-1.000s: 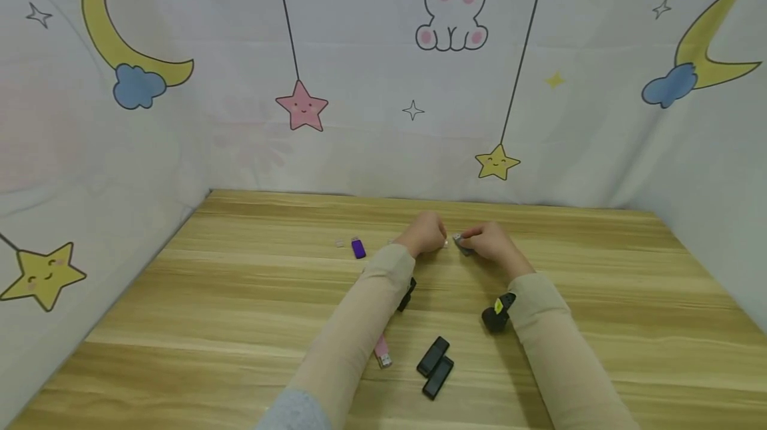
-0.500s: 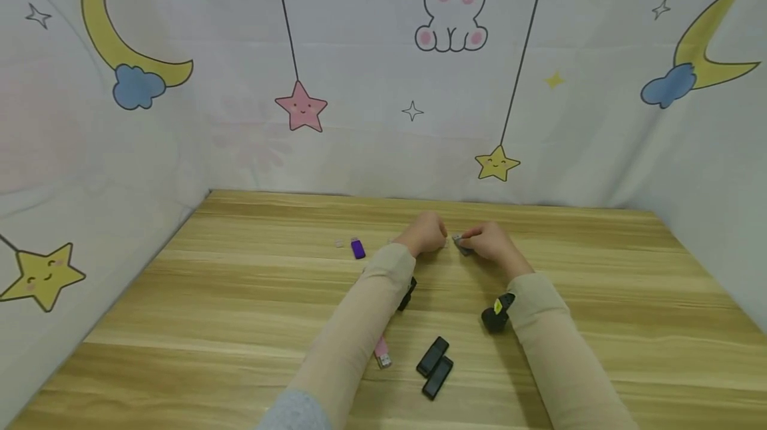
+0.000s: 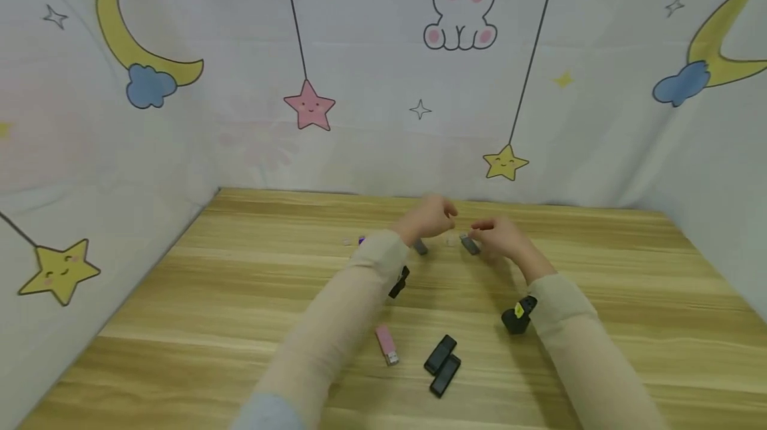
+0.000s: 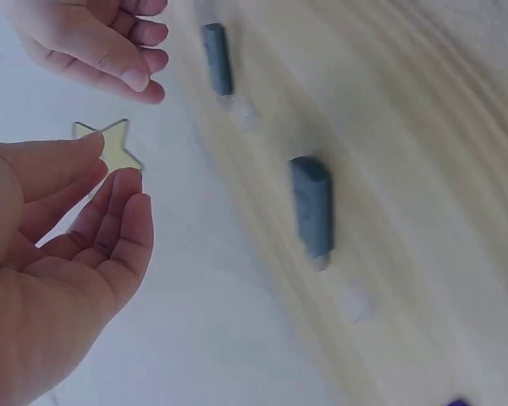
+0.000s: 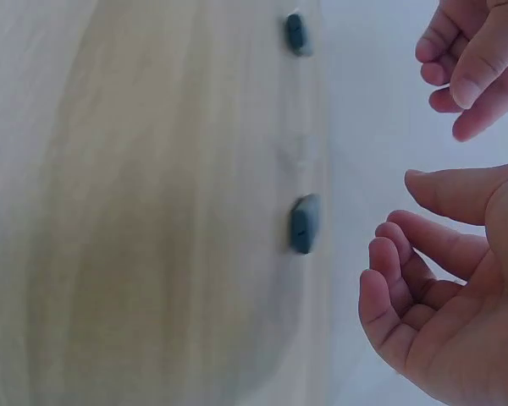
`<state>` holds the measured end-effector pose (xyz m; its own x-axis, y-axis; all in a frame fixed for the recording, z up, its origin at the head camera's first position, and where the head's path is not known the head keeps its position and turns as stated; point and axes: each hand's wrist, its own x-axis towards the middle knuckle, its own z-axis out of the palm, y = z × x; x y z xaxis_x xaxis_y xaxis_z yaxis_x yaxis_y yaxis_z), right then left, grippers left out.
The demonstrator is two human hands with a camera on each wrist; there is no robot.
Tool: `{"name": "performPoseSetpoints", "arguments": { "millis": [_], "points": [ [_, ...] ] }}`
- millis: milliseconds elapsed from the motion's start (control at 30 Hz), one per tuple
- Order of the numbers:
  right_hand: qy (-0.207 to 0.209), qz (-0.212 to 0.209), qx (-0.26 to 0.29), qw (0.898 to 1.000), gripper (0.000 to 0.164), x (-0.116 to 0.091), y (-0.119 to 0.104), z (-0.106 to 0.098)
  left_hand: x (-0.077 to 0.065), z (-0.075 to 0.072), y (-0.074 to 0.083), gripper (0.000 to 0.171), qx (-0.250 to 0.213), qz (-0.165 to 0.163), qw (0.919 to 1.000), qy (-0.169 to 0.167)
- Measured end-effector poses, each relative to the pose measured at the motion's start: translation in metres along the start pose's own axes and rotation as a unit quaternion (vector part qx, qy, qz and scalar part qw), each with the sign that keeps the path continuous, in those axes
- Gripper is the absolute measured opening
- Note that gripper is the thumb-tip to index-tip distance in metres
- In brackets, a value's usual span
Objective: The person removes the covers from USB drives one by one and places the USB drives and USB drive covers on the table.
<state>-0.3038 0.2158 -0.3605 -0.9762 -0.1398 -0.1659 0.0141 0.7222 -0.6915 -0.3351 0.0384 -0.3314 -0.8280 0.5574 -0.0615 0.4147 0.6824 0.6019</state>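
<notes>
My left hand point(image 3: 428, 217) hovers above the far part of the table, fingers loosely curled and holding nothing. Below it lies a grey USB stick point(image 3: 421, 247), partly covered by the hand in the head view and in full in the left wrist view. My right hand point(image 3: 497, 238) is also off the table, thumb apart from the fingers. Nearest to it is a second grey USB stick point(image 3: 470, 244), metal plug bared. A small clear cap point(image 3: 449, 241) lies between the two sticks; another pale cap point(image 4: 356, 303) shows beyond the first stick's plug in the left wrist view.
Left of the hands are a purple USB stick point(image 3: 361, 240), mostly behind the left sleeve, and a small clear cap point(image 3: 346, 241). Nearer are a pink USB stick point(image 3: 386, 345) and two black sticks point(image 3: 440, 354) side by side. A printed curtain point(image 3: 371, 164) hangs behind the table.
Both hands have come up off the table. The right fingers have let go of the grey USB stick, and the left hand has risen away from the clear cap. The head view has shifted slightly.
</notes>
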Motion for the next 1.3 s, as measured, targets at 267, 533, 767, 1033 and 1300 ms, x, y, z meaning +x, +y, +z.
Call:
{"name": "performPoseSetpoints", "arguments": {
  "millis": [267,533,767,1033,1300],
  "points": [
    [0.013,-0.079,-0.016,0.997,0.044,-0.024,-0.021,-0.008,-0.036,-0.032,0.021,0.032,0.016,0.074,0.9971,0.007],
    [0.026,-0.152,-0.031,0.988,0.037,-0.052,-0.039,-0.008,-0.078,-0.047,0.023,0.029,0.011,0.114,0.9932,0.020],
    [0.013,-0.202,-0.033,0.979,0.034,-0.069,-0.046,-0.002,-0.120,-0.040,0.013,0.026,-0.005,0.142,0.9895,0.027],
    [-0.009,-0.247,-0.039,0.968,0.030,-0.082,-0.053,0.013,-0.161,-0.023,-0.006,0.022,-0.033,0.124,0.9915,0.022],
    [-0.033,-0.298,-0.034,0.953,0.027,-0.089,-0.058,0.030,-0.184,-0.006,-0.018,0.020,-0.072,0.113,0.9907,0.022]
  ]
}}
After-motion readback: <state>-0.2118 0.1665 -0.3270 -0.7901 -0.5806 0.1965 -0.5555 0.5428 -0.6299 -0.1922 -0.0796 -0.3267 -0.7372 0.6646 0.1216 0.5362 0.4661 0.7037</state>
